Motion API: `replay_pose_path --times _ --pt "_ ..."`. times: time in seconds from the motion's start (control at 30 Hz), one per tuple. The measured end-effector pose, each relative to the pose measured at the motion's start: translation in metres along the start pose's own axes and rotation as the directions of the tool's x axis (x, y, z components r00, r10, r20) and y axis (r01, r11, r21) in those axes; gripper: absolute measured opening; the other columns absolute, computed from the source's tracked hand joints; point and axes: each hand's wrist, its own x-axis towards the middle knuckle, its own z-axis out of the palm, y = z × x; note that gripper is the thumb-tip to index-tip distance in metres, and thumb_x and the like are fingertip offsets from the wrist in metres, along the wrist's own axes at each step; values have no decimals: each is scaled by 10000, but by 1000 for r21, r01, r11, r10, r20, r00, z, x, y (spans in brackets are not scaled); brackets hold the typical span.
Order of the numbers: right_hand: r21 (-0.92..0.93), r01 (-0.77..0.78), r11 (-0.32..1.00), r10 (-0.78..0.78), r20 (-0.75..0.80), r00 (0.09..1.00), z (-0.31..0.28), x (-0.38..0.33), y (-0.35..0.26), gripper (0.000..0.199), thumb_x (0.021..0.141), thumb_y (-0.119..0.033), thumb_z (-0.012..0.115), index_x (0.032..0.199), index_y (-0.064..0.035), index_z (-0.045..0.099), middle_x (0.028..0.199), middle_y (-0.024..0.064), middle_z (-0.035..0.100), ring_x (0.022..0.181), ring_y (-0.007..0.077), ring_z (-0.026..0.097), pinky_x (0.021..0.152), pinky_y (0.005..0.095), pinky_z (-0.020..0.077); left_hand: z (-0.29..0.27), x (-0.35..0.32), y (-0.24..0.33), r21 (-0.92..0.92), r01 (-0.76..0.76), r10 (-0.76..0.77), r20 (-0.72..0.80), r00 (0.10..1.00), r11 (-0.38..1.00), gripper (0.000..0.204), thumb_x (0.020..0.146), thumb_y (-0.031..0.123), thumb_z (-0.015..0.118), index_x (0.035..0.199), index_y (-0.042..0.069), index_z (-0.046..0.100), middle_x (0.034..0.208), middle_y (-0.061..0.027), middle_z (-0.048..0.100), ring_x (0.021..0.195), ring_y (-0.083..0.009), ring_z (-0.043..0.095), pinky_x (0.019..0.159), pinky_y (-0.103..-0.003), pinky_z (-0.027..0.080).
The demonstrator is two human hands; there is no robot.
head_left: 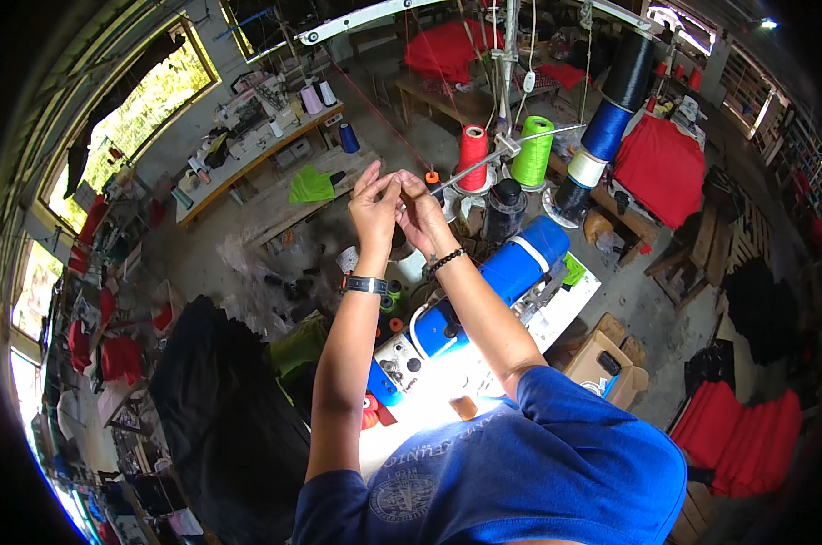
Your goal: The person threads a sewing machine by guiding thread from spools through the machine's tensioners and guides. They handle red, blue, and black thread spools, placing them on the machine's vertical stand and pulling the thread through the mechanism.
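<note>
The person's left hand [373, 216] and right hand [420, 218] are raised above the worktable, fingertips brought together. The step in hand is judged to be fine fingertip work, probably with thread; any strand between the fingers is too fine to confirm. On that reading, the next move calls for a steady pinch and small, controlled finger motion.

The left hand is partly open, its thumb and forefinger drawn in narrowly and its other fingers loosely raised. The right hand is curled, thumb and forefinger close together at the left hand's fingertips. Whether either hand holds anything cannot be told.

A small orange spool [432, 177], the nearest thread item, stands just right of the right fingertips; contact cannot be determined. A metal rod [474, 170] extends from beside the right hand toward the far right, passing near a red thread cone [473, 156] and a green thread cone [533, 150].

Nearer, a blue sewing machine [513, 270] lies partly behind the right forearm, on a white worktable [567, 316]. An open carton [582, 363] is to its right. Green cloth [312, 185] lies far left; red cloth [661, 168] lies far right.
</note>
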Motion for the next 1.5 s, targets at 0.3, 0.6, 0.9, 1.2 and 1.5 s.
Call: replay_pose_path --times 0.3,0.6,0.9,1.2,1.5 --pt "37 -18 999 17 24 1000 8 -4 -4 131 876 -236 603 926 -122 563 786 -50 556 634 55 475 572 194 411 12 -12 16 -252 178 -197 -54 979 951 142 818 50 652 939 -22 673 1171 -73 550 802 -75 549 631 -189 445" --pt "-39 48 998 -50 -54 997 6 -3 5 152 879 -249 601 883 -103 556 750 -30 557 600 55 488 501 183 379 12 -14 8 -590 402 -435 95 896 700 150 846 112 639 971 28 636 905 -12 606 758 -58 549 624 -175 440" --pt "-483 111 868 -244 -223 944 -9 -28 7 86 856 -125 596 894 -50 574 695 -1 544 526 76 467 517 213 389 5 -9 6 -575 488 -526 115 842 656 274 845 207 650 1065 48 613 1038 -18 613 929 -81 529 809 -234 373" --pt "-833 542 -109 -674 463 575 13 -26 -12 149 788 -108 626 929 -88 672 887 93 641 792 246 619 671 323 476 2 -10 11 -622 432 -437 156 886 653 248 846 105 632 1059 -21 615 1098 -91 613 1029 -133 541 912 -259 389" --pt "-839 501 -214 -666 501 553 17 -27 -18 195 781 -33 619 972 -60 646 958 116 618 874 271 606 748 324 484 -3 -6 12 -586 497 -462 223 858 640 250 870 154 610 1073 9 606 1109 -58 601 1042 -124 524 911 -257 373"
